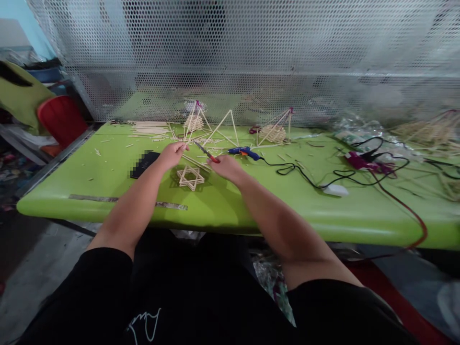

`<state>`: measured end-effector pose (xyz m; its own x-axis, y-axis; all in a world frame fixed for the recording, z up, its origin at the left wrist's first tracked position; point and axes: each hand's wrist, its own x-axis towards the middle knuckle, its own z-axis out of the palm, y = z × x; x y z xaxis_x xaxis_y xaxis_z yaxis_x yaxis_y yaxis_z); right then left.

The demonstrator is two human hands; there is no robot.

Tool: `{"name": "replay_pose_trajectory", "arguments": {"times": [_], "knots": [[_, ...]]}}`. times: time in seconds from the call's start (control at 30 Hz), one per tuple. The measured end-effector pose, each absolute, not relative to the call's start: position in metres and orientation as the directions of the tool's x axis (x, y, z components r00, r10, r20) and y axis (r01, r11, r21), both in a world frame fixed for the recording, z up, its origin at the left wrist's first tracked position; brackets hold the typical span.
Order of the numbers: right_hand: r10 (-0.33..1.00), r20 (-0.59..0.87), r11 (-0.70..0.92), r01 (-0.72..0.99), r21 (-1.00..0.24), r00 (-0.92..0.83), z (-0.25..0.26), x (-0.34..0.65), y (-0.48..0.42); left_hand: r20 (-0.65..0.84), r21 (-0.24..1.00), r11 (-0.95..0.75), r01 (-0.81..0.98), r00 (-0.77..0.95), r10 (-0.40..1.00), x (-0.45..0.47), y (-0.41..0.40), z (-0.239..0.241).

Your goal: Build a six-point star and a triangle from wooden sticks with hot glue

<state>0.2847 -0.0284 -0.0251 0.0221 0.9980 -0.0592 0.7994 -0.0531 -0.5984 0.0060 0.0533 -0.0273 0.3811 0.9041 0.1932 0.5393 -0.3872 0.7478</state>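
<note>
My right hand [227, 167] is closed around a pair of scissors [204, 149] with red handles, the blades pointing up and to the left. Close to the blade tips, the fingers of my left hand [174, 155] pinch what looks like a thin wooden stick; its small end is hard to make out. Just below the hands, a six-pointed star of stacked sticks [190, 178] lies on the green table [223, 206]. A blue glue gun [244, 152] rests right of my right hand. Beside my left forearm is a dark flat object [145, 163], partly blurred.
Stick frames [194, 122] and a triangular frame with a round stick piece [273, 133] stand at the back. Loose sticks [149, 129] lie behind my left hand. A ruler-like strip [172, 205] is near the front edge. A black cable [305, 175] runs right to a purple power strip [359, 162].
</note>
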Motion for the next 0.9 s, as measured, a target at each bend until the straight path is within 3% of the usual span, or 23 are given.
{"name": "replay_pose_trajectory", "arguments": {"times": [0.37, 0.9], "knots": [[0.992, 0.125, 0.095, 0.806, -0.584, -0.027, -0.022, 0.295, -0.034, 0.236, 0.869, -0.39, 0.306, 0.437, 0.868, 0.012, 0.043, -0.021], [0.988, 0.11, 0.148, 0.814, -0.562, -0.104, -0.024, 0.291, -0.039, 0.205, 0.874, -0.387, 0.292, 0.501, 0.841, 0.013, 0.044, -0.025]]}}
